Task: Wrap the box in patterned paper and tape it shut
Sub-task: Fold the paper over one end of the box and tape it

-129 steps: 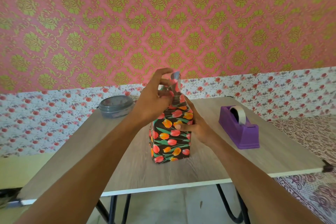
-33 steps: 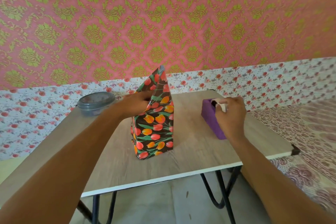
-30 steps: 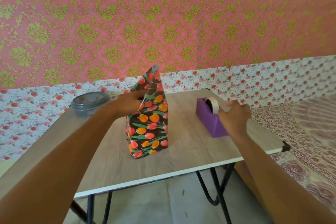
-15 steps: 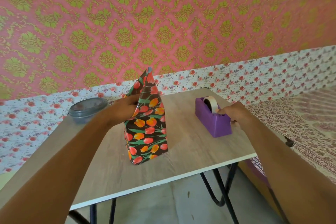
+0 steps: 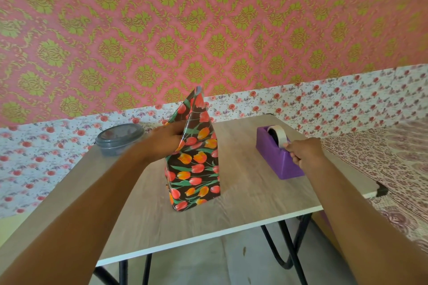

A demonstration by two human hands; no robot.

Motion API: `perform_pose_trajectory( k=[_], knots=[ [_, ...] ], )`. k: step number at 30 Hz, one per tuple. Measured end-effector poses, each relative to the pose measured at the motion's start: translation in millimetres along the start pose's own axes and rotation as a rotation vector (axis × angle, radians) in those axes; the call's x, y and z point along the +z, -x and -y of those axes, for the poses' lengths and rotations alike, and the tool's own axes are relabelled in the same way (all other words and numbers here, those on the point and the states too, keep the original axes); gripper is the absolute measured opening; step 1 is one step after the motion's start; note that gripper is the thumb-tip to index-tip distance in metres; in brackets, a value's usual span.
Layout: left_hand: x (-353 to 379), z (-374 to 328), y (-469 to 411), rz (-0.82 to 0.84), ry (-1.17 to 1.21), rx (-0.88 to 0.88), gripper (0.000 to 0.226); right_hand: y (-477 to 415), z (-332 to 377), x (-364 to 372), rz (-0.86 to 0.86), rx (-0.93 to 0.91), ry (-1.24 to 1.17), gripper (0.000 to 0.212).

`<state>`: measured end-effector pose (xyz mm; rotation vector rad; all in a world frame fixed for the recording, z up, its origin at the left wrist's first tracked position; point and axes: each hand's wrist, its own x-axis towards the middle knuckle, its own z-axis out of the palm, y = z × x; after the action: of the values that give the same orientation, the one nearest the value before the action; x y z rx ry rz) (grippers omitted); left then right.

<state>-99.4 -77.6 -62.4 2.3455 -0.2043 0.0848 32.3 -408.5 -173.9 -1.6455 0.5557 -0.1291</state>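
The box (image 5: 194,178) stands upright mid-table, covered in dark paper printed with red and orange tulips. Its top flap (image 5: 195,109) rises to an unfolded point. My left hand (image 5: 165,141) grips the paper at the box's upper left edge and holds it in place. To the right sits a purple tape dispenser (image 5: 278,157) with a roll of pale tape (image 5: 276,135). My right hand (image 5: 304,154) rests at the dispenser's front end, fingers pinched on the tape end by the cutter.
A grey lidded round container (image 5: 119,137) stands at the table's back left. The wooden table (image 5: 243,196) has a white front edge and black hairpin legs. A patterned cloth surface (image 5: 393,169) lies to the right, with a papered wall close behind.
My right hand left the box, reached right to the dispenser and now pinches the tape end. The top flap, earlier pressed down by both hands, now stands up in a point.
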Motion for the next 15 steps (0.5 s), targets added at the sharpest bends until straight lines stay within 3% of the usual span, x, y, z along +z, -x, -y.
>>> perform_pose_trajectory(
  k=[6, 10, 15],
  knots=[
    [1, 1, 1, 0.009, -0.005, 0.005, 0.011, 3, -4, 5, -0.054, 0.039, -0.259, 0.020],
    [0, 2, 1, 0.015, -0.006, 0.007, 0.011, 18, 1, -1, -0.001, 0.095, -0.475, 0.014],
    [1, 4, 0, 0.017, 0.007, 0.022, 0.022, 29, 2, -6, 0.008, 0.112, -0.507, 0.014]
  ],
)
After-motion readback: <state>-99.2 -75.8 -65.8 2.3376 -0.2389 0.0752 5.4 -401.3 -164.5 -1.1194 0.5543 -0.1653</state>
